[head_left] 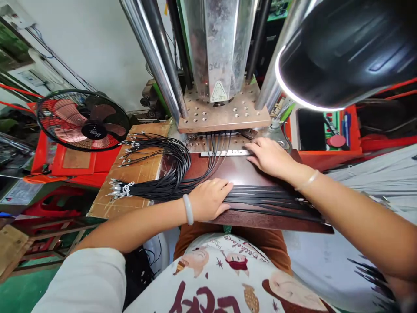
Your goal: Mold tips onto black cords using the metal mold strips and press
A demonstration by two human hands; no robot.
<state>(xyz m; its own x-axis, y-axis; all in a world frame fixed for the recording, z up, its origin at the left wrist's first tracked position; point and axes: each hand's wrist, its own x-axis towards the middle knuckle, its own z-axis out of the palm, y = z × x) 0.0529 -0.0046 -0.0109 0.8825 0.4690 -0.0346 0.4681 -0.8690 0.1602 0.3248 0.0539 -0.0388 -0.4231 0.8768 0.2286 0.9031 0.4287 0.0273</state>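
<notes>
Head view: the left hand (pixel 210 199) lies palm-down on a flat row of black cables (pixel 267 201) that runs across the dark brown bench (pixel 241 171). Its fingers (pixel 224 188) are together and pressed flat on the cables, not curled around them. The cables stretch rightward from under the hand to the bench's right edge, passing under the right forearm.

The right hand (pixel 269 157) rests further back, at the far edge of the bench, its fingers slightly spread and touching the right end of a pale metal strip (pixel 224 153) that holds cable ends in a row. Whether those fingers pinch anything cannot be told. Thin black leads rise from the strip into the gap under the drilled press plate (pixel 224 114), which hangs just above and leaves only a narrow slot over the strip.

To the left, a larger cable bundle (pixel 163 169) curves over a cardboard sheet (pixel 137 174), its metal-tipped ends fanning toward the sheet's left edge. The bundle meets the bench's left edge just beside the left wrist. Between the two hands a bare patch of bench is open.

A black fan (pixel 83 121) stands well apart at the left on a red stand. A black lamp shade (pixel 345 48) overhangs the upper right, close above the right hand's side. The near bench edge sits against the person's lap.
</notes>
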